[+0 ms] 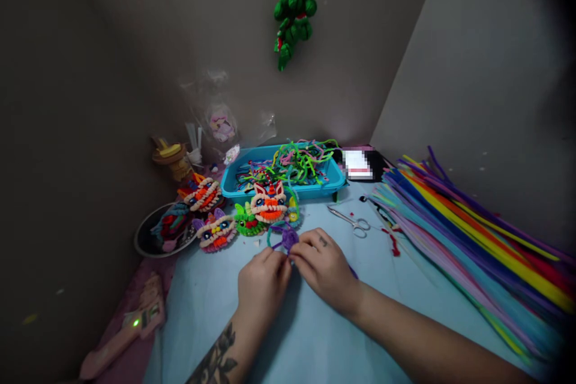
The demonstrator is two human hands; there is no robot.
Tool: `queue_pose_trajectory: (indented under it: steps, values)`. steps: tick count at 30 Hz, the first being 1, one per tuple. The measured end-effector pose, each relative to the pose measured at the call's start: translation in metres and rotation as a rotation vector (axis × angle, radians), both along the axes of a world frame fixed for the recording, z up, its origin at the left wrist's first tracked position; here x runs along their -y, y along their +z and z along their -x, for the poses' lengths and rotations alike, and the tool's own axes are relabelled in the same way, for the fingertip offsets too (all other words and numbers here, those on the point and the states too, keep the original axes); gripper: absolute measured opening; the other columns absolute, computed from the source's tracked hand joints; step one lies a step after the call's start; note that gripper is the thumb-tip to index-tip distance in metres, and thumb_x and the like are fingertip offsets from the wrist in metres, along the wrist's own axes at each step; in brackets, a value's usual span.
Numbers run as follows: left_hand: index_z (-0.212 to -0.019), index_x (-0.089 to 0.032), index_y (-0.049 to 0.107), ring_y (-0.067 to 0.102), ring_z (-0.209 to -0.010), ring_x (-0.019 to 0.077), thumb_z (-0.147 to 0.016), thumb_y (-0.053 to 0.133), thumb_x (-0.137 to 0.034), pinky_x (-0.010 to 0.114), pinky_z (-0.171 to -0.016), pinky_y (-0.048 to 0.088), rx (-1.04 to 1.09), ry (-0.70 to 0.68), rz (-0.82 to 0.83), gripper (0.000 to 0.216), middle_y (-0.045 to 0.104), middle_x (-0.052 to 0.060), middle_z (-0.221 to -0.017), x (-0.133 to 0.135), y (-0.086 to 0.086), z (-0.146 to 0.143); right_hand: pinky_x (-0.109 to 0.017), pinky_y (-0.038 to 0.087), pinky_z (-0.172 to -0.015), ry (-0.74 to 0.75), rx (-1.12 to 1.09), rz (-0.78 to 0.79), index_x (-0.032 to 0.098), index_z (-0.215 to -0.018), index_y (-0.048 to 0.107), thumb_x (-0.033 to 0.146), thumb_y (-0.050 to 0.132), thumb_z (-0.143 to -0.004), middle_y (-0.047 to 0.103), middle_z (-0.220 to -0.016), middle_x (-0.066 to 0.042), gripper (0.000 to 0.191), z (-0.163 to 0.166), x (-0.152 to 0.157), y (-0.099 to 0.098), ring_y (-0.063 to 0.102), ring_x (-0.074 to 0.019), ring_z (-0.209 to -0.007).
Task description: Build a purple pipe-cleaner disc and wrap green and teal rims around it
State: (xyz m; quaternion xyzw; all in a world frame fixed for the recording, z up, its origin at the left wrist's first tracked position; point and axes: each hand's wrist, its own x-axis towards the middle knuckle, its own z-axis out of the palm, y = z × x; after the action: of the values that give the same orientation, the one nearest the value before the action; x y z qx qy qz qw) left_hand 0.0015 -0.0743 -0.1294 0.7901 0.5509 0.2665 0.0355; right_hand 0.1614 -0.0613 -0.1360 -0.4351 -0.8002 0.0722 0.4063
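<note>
Between my hands is a purple pipe cleaner piece (pixel 290 239), coiled into a small fuzzy clump with loose strands. My left hand (pixel 264 279) pinches its lower edge from the left. From the right, my right hand (pixel 326 267) grips the clump with thumb and fingers, and a purple strand shows past its wrist side. A teal loop lies just behind the clump. Close beyond my hands sit fuzzy lion-head figures: a white and orange one (pixel 269 204), a green one (pixel 249 220) and a purple-eared one (pixel 215 231). My fingertips partly hide the piece.
A blue tray (pixel 227 183) of tangled pipe cleaner bits stands behind the figures. Scissors (pixel 353 221) lie to the right, beside a large bundle of coloured pipe cleaners (pixel 477 240). At left are a metal bowl (pixel 141 240) and a pink glue gun (pixel 121 336) with a green light.
</note>
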Motion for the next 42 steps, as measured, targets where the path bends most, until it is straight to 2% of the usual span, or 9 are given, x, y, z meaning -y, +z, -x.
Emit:
queue_pose_trajectory:
  steps: [8, 14, 20, 24, 29, 33, 36, 38, 42]
  values:
    - [-0.063, -0.020, 0.061, 0.057, -0.055, 0.0144, -0.084, 0.056, -0.016, 0.025, -0.052, 0.035, -0.228, 0.011, -0.191, 0.021, 0.061, 0.001, -0.060, 0.000, -0.007, -0.003, -0.036, 0.038, -0.071, -0.039, 0.221, 0.004, 0.020, -0.083, 0.062, 0.015, 0.051, -0.087, 0.060, -0.080, -0.007, 0.013, 0.002, 0.001, 0.002, 0.050, -0.0222, -0.080]
    - [-0.060, -0.020, 0.059, 0.056, -0.054, 0.0150, -0.082, 0.056, -0.011, 0.026, -0.051, 0.035, -0.279, -0.021, -0.229, 0.024, 0.060, 0.001, -0.058, 0.002, -0.003, -0.005, -0.035, 0.038, -0.071, -0.052, 0.280, 0.046, 0.019, -0.077, 0.058, 0.013, 0.054, -0.083, 0.059, -0.079, -0.006, 0.010, 0.004, 0.001, -0.002, 0.049, -0.0222, -0.080]
    - [-0.059, -0.021, 0.060, 0.055, -0.054, 0.0148, -0.082, 0.055, -0.011, 0.026, -0.051, 0.034, -0.291, -0.050, -0.182, 0.025, 0.060, 0.001, -0.057, 0.002, -0.003, -0.006, -0.035, 0.038, -0.068, -0.092, 0.279, 0.034, 0.019, -0.074, 0.057, 0.011, 0.054, -0.080, 0.058, -0.077, -0.006, 0.011, 0.006, 0.000, -0.003, 0.049, -0.0223, -0.077]
    - [-0.061, -0.020, 0.060, 0.057, -0.056, 0.0144, -0.083, 0.054, -0.014, 0.025, -0.052, 0.035, -0.193, -0.031, -0.119, 0.024, 0.061, 0.001, -0.060, 0.001, -0.004, -0.004, -0.035, 0.040, -0.070, -0.094, 0.236, 0.058, 0.020, -0.074, 0.056, 0.011, 0.053, -0.081, 0.059, -0.078, -0.006, 0.012, 0.005, -0.001, -0.001, 0.050, -0.0222, -0.078]
    - [-0.071, -0.019, 0.062, 0.057, -0.060, 0.0131, -0.086, 0.052, -0.020, 0.023, -0.057, 0.039, 0.098, 0.003, 0.057, 0.018, 0.061, 0.001, -0.067, -0.001, 0.000, 0.000, -0.035, 0.044, -0.075, -0.107, 0.082, 0.168, 0.019, -0.083, 0.056, 0.015, 0.058, -0.081, 0.059, -0.087, -0.007, 0.006, 0.003, -0.002, 0.000, 0.053, -0.0227, -0.085]
    - [-0.068, -0.017, 0.059, 0.054, -0.060, 0.0135, -0.087, 0.051, -0.024, 0.024, -0.058, 0.038, 0.242, 0.024, 0.100, 0.022, 0.056, 0.001, -0.064, -0.001, 0.002, 0.003, -0.036, 0.044, -0.075, -0.091, 0.065, 0.180, 0.020, -0.082, 0.056, 0.017, 0.058, -0.081, 0.059, -0.087, -0.007, 0.004, 0.003, -0.002, 0.002, 0.053, -0.0231, -0.086]
    - [-0.066, -0.017, 0.058, 0.051, -0.059, 0.0132, -0.087, 0.051, -0.026, 0.024, -0.058, 0.036, 0.310, 0.040, 0.120, 0.024, 0.054, 0.000, -0.062, -0.001, 0.002, 0.004, -0.035, 0.044, -0.075, -0.080, 0.029, 0.190, 0.020, -0.080, 0.056, 0.011, 0.053, -0.081, 0.060, -0.084, -0.006, 0.009, 0.002, -0.004, 0.002, 0.054, -0.0225, -0.084]
    - [-0.065, -0.017, 0.057, 0.050, -0.058, 0.0130, -0.087, 0.052, -0.027, 0.023, -0.057, 0.036, 0.358, 0.043, 0.122, 0.024, 0.053, -0.001, -0.061, -0.002, 0.002, 0.004, -0.033, 0.044, -0.072, -0.057, -0.081, 0.258, 0.020, -0.079, 0.055, 0.010, 0.049, -0.081, 0.060, -0.080, -0.004, 0.012, 0.001, -0.006, 0.001, 0.055, -0.0203, -0.079]
    - [-0.062, -0.017, 0.056, 0.049, -0.057, 0.0126, -0.085, 0.053, -0.027, 0.023, -0.056, 0.036, 0.451, 0.033, 0.118, 0.026, 0.051, -0.002, -0.060, -0.002, 0.006, 0.004, -0.024, 0.041, -0.056, 0.034, -0.424, 0.557, 0.021, -0.077, 0.053, 0.018, 0.049, -0.082, 0.055, -0.068, 0.003, 0.007, 0.002, -0.010, -0.004, 0.052, -0.0133, -0.060]
